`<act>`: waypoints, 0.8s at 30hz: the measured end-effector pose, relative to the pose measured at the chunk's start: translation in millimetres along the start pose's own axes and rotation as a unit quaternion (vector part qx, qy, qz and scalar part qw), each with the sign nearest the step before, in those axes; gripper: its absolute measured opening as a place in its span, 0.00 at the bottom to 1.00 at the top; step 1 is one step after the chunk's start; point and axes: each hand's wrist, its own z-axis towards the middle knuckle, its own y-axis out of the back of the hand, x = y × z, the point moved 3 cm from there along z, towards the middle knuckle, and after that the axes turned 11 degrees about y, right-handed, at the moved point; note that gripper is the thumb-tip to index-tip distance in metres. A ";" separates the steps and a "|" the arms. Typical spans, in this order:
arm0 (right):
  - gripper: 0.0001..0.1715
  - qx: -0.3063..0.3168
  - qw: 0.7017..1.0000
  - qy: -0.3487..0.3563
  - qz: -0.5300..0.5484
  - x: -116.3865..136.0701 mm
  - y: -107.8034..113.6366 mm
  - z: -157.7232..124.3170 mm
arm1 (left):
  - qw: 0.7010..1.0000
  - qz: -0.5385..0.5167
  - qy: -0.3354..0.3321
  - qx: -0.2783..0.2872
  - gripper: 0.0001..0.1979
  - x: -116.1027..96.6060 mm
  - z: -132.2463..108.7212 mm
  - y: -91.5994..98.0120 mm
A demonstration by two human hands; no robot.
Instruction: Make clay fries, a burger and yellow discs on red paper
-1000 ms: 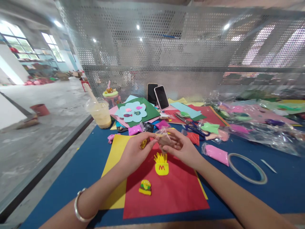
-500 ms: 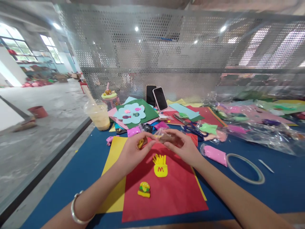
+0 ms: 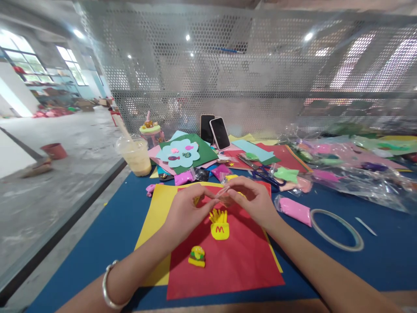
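Observation:
Both hands meet over the top of the red paper [image 3: 228, 265]. Between them is a small clear plastic packet [image 3: 224, 198] with something brownish inside. My left hand [image 3: 187, 211] pinches the packet's left edge between thumb and fingertips. The fingers of my right hand [image 3: 254, 201] close on its right side and partly cover it. Just below the fingertips lies a yellow clay fries box [image 3: 220, 228] with a red M. Lower left on the red paper rests a small clay burger [image 3: 197, 256]. Yellow paper [image 3: 153, 243] shows beneath the red sheet.
Clay packets, blue-handled scissors [image 3: 269, 177] and coloured paper lie behind my hands. A plastic drink cup [image 3: 137, 158] stands at left. Two phones [image 3: 220, 134] lean at the back. To the right are a pink clay packet [image 3: 295, 211] and a tape ring [image 3: 337, 230].
The hands have come slightly nearer with the packet, which is now tilted between the fingertips. The burger and fries box lie as before on the red paper.

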 end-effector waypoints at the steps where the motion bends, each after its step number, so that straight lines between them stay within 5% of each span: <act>1: 0.05 -0.008 1.000 0.007 0.000 -0.1 0.3 -0.2 | 1.000 0.001 0.000 -0.003 0.08 -0.6 -0.3 0.3; 6: 0.04 -0.060 0.998 -0.016 0.024 -0.5 2.2 -1.8 | 0.999 -0.002 -0.011 -0.034 0.06 -0.4 0.2 2.6; 24: 0.07 -0.041 0.999 -0.015 -0.001 6.9 0.7 -2.1 | 0.999 0.006 -0.040 -0.007 0.06 -3.9 -4.3 -3.0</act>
